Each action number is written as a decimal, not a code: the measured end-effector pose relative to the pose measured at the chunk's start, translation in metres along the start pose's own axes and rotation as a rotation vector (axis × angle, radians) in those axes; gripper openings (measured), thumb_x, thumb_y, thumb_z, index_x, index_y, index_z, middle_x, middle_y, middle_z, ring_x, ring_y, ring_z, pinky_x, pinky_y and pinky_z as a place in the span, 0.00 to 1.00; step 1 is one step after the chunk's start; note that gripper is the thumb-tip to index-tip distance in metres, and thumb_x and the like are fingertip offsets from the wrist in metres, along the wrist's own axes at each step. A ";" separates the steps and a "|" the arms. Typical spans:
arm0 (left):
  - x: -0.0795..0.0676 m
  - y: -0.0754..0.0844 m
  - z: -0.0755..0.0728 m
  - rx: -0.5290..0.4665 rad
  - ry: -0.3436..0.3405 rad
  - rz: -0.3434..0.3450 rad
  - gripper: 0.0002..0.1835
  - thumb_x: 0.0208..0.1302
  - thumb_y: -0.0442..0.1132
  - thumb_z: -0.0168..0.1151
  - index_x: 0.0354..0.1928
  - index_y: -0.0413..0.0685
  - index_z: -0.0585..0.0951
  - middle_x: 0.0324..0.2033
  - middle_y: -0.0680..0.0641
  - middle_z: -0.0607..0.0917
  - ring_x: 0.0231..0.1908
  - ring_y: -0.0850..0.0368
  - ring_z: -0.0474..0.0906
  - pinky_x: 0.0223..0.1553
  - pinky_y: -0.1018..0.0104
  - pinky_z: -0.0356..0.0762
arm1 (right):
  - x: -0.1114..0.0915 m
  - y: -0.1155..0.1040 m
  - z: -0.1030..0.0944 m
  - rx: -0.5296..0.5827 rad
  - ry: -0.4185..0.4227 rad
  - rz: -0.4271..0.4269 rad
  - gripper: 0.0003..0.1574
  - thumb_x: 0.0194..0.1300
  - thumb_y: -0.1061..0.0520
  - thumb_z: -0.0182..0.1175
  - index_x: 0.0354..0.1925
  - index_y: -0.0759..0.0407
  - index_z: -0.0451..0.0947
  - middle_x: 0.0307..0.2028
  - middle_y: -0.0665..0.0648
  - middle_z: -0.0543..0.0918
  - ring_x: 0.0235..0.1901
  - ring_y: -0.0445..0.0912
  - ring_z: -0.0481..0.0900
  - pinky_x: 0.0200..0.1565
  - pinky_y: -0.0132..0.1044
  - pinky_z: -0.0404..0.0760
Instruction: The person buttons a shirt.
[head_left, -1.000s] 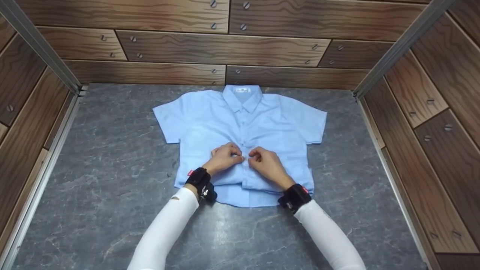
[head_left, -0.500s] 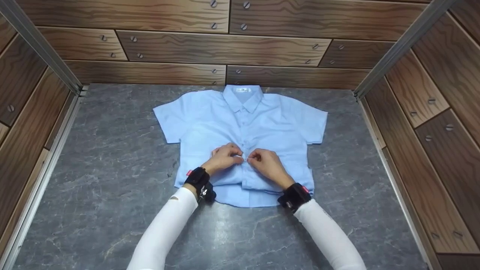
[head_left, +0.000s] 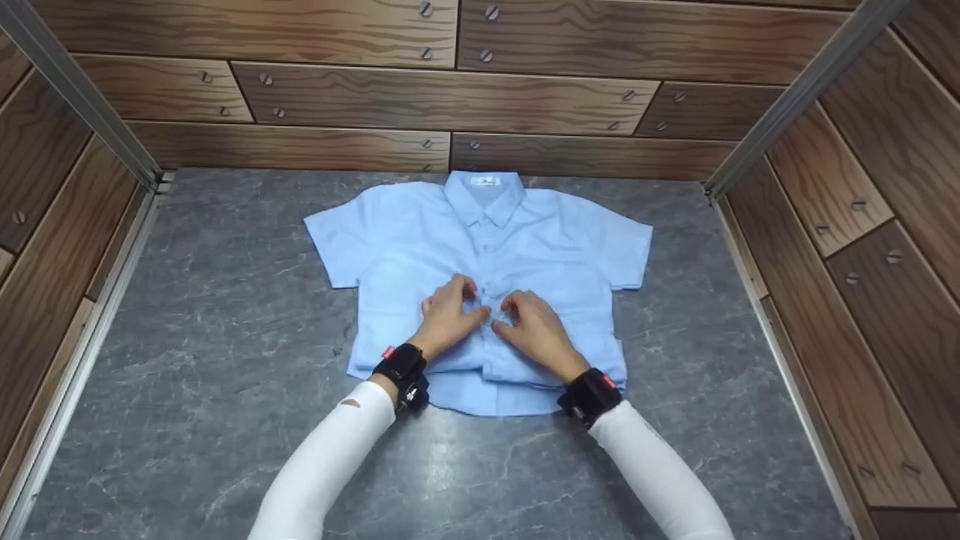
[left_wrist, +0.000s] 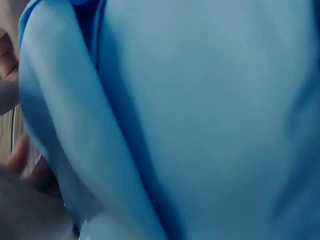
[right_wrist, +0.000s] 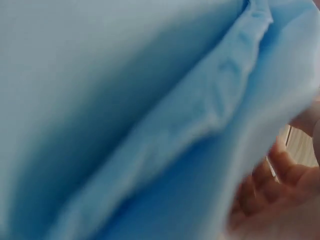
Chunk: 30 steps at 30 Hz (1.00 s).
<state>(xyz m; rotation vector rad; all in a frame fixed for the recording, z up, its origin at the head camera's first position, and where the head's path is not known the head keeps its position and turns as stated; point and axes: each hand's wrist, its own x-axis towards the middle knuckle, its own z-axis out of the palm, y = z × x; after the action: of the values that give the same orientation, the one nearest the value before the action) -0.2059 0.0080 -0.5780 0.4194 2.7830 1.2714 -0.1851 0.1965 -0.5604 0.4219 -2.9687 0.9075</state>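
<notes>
A light blue short-sleeved shirt [head_left: 420,247] lies front up, its collar toward the far wall. Its lower front is bunched up, and a deeper layer of the hem shows beneath it. My left hand [head_left: 448,319] is over the left side of the button placket [head_left: 487,259], thumb and fingers apart. Across the placket is my right hand [head_left: 537,330], its thumb and bent forefinger also apart. Blue cloth fills most of both wrist views, with part of the right hand's fingers [right_wrist: 280,175] at the right edge of the right wrist view. Individual buttons near the fingertips are hard to make out.
The shirt lies on a grey marbled tabletop [head_left: 225,360]. Wood-patterned panels [head_left: 337,94] wall in the back and both sides, with metal rails [head_left: 802,97] along the corners. Each wrist wears a black strap-on camera [head_left: 592,396].
Both hands were pinching at the placket and have since loosened, thumbs and fingers spreading apart. The left hand's fingers have shifted slightly away from me. The shirt stays in place.
</notes>
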 end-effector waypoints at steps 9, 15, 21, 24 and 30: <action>0.013 -0.005 -0.013 0.306 -0.142 0.077 0.23 0.73 0.61 0.39 0.62 0.71 0.75 0.73 0.44 0.58 0.74 0.34 0.42 0.63 0.27 0.41 | -0.006 -0.008 0.000 -0.221 -0.222 0.032 0.53 0.54 0.28 0.63 0.71 0.46 0.61 0.69 0.60 0.64 0.67 0.60 0.62 0.59 0.63 0.66; 0.017 -0.013 -0.012 0.433 -0.297 0.000 0.31 0.68 0.70 0.37 0.71 0.77 0.61 0.77 0.48 0.45 0.74 0.35 0.32 0.63 0.25 0.30 | -0.013 -0.013 0.001 -0.334 -0.368 0.041 0.60 0.53 0.24 0.60 0.75 0.43 0.51 0.75 0.63 0.50 0.73 0.65 0.47 0.63 0.67 0.57; 0.017 -0.014 -0.013 0.541 -0.308 -0.018 0.35 0.64 0.72 0.42 0.72 0.80 0.54 0.77 0.51 0.43 0.75 0.37 0.32 0.64 0.25 0.30 | -0.016 -0.015 -0.002 -0.339 -0.407 0.021 0.56 0.58 0.22 0.53 0.76 0.43 0.49 0.76 0.61 0.47 0.74 0.64 0.45 0.66 0.64 0.56; 0.016 -0.011 -0.015 0.535 -0.293 -0.010 0.37 0.63 0.72 0.44 0.73 0.76 0.55 0.77 0.47 0.44 0.75 0.36 0.33 0.64 0.26 0.31 | -0.012 -0.014 -0.009 -0.268 -0.370 0.038 0.53 0.61 0.24 0.50 0.75 0.45 0.51 0.75 0.61 0.51 0.73 0.64 0.48 0.65 0.65 0.57; 0.009 -0.009 -0.024 0.504 -0.289 -0.001 0.50 0.52 0.79 0.50 0.75 0.68 0.55 0.77 0.43 0.44 0.75 0.37 0.32 0.65 0.27 0.31 | 0.000 0.001 -0.024 -0.269 -0.314 0.132 0.52 0.62 0.27 0.54 0.75 0.45 0.52 0.75 0.63 0.52 0.73 0.68 0.44 0.61 0.74 0.53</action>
<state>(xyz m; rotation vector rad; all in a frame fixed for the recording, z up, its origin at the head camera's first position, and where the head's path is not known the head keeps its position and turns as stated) -0.2205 -0.0131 -0.5678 0.5691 2.8096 0.4408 -0.1868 0.2109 -0.5407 0.3956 -3.3757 0.4711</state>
